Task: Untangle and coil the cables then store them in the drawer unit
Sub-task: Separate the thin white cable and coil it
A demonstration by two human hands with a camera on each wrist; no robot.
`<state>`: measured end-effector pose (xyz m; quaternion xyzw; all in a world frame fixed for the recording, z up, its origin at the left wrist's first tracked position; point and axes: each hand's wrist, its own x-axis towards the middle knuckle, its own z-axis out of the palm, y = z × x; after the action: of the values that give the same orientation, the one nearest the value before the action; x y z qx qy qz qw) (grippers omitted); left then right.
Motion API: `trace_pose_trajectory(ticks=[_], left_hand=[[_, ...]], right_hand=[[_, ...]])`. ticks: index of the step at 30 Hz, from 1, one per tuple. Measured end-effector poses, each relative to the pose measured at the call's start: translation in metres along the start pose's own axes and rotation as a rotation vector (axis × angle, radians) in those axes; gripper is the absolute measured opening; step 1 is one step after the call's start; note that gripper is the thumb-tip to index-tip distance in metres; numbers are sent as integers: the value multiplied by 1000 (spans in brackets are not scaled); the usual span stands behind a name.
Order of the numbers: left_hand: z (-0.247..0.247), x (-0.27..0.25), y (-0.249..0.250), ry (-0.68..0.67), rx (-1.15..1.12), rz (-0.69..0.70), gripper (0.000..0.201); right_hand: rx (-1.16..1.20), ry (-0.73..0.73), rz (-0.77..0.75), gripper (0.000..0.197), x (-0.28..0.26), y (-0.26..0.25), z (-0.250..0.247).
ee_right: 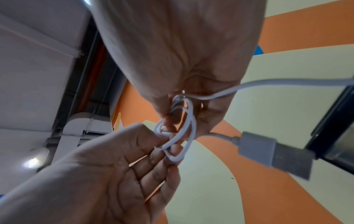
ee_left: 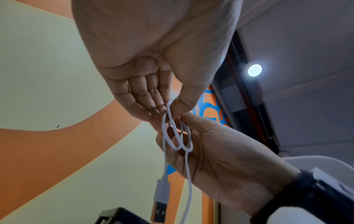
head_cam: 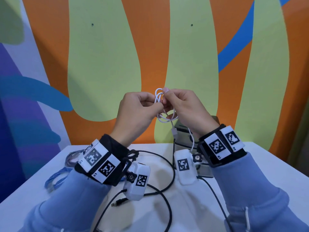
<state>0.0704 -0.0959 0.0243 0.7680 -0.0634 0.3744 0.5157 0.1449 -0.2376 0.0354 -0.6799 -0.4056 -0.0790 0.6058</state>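
Note:
I hold a thin white cable (head_cam: 160, 97) in small loops, raised above the table between both hands. My left hand (head_cam: 156, 107) pinches the loops from the left, thumb against fingertips (ee_left: 162, 108). My right hand (head_cam: 165, 99) pinches the same bundle from the right, its thumb up. In the right wrist view the loops (ee_right: 184, 128) wrap over my right fingers (ee_right: 168, 119). The cable's white USB plug (head_cam: 174, 132) dangles below the hands, and a tail runs down past my right wrist. The dark drawer unit (head_cam: 183, 139) stands on the table behind my right wrist, partly hidden.
A long black cable (head_cam: 168, 166) loops across the white table (head_cam: 250, 164) under my wrists, its plug (head_cam: 119, 202) near the front. A blue cable (head_cam: 56, 179) and a greyish coil (head_cam: 72, 157) lie at the left. A painted wall stands close behind.

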Motion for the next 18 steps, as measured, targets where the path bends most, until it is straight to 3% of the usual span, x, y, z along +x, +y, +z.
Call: trace_pose_trajectory(ticks=[5, 9, 14, 18], left_hand=[[3, -4, 3, 50, 150, 51, 2], [3, -5, 2, 134, 280, 145, 10], [4, -4, -3, 146, 479, 456, 37], [3, -1, -12, 119, 515, 681, 24]], right_hand=[[61, 54, 56, 42, 1, 4, 5], [85, 78, 65, 40, 1, 2, 6], [179, 79, 153, 35, 1, 1, 1], [243, 60, 192, 32, 0, -2, -2]])
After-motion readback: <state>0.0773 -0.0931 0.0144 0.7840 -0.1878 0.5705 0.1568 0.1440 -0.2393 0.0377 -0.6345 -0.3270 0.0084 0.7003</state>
